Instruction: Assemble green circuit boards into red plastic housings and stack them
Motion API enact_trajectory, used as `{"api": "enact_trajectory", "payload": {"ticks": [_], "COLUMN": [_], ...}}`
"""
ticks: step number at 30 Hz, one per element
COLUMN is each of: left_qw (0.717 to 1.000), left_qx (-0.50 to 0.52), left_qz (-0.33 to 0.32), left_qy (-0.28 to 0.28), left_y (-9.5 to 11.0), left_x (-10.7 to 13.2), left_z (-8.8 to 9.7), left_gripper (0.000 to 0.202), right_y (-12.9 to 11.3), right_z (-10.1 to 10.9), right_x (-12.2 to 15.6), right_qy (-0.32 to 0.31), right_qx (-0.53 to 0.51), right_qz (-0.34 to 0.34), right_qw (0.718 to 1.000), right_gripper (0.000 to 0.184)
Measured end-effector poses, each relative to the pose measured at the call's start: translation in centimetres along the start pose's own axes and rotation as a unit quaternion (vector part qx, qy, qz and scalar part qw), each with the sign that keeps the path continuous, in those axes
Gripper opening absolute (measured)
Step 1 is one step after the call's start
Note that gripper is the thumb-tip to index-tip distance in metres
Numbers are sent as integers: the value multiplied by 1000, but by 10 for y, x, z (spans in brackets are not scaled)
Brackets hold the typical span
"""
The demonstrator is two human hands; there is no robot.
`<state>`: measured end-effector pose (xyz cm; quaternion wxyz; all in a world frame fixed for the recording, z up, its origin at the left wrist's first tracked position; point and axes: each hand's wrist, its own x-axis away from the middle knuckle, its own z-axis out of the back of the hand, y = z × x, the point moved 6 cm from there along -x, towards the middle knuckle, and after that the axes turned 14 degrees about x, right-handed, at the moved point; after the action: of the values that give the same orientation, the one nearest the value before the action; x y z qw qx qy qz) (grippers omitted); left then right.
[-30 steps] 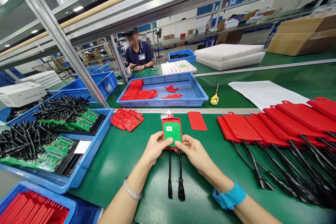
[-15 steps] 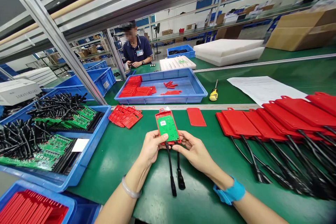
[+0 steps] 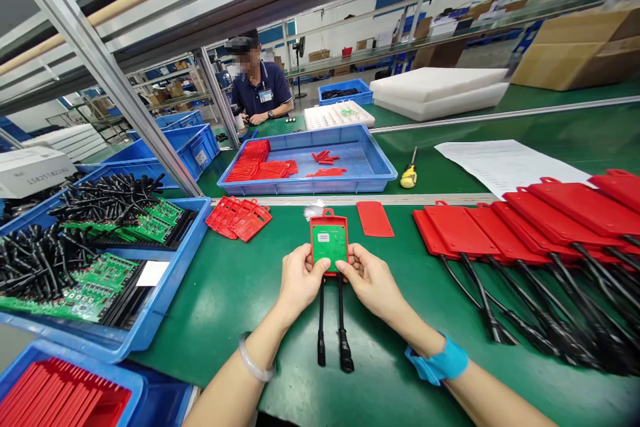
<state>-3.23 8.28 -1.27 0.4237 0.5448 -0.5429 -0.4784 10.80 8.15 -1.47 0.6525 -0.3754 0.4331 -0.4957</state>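
At the frame's centre, over the green table (image 3: 215, 293), our right hand (image 3: 373, 280) and left hand (image 3: 300, 280) pinch the lower sides of the red case (image 3: 329, 220), thumbs on top, other fingers curled; how far these reach beneath, we cannot tell. Both thumbs touch the green circuit board (image 3: 330, 248) inside it. Two black cables (image 3: 341, 313) trail toward the bottom of the frame.

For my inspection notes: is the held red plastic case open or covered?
Open: the red plastic case shows its green rectangular circuit board uncovered.
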Motion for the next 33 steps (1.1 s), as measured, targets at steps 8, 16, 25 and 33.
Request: {"api": "enact_trajectory", "payload": {"ticks": [8, 16, 25, 33], "left_qw": [984, 980, 977, 997], "left_qx": [132, 179, 198, 69], "left_qz": [95, 83, 84, 14], "left_qy": [-68, -18, 3, -5], "left_y": [3, 5, 4, 4], "left_x": [2, 3, 5, 6], "left_z": [-12, -6, -7, -11], "left_gripper": [44, 40, 39, 32], "right_y": [-2, -14, -16, -11], "right_z": [0, -1, -8, -1], "right_x": [-1, 7, 6, 2], "right_qy": [-52, -64, -82, -42], "right_qx": [-67, -12, -54, -24], "right_qz": [-25, 58, 38, 8], "right_qw": [996, 996, 994, 999], "right_gripper": [33, 48, 31, 20]}}
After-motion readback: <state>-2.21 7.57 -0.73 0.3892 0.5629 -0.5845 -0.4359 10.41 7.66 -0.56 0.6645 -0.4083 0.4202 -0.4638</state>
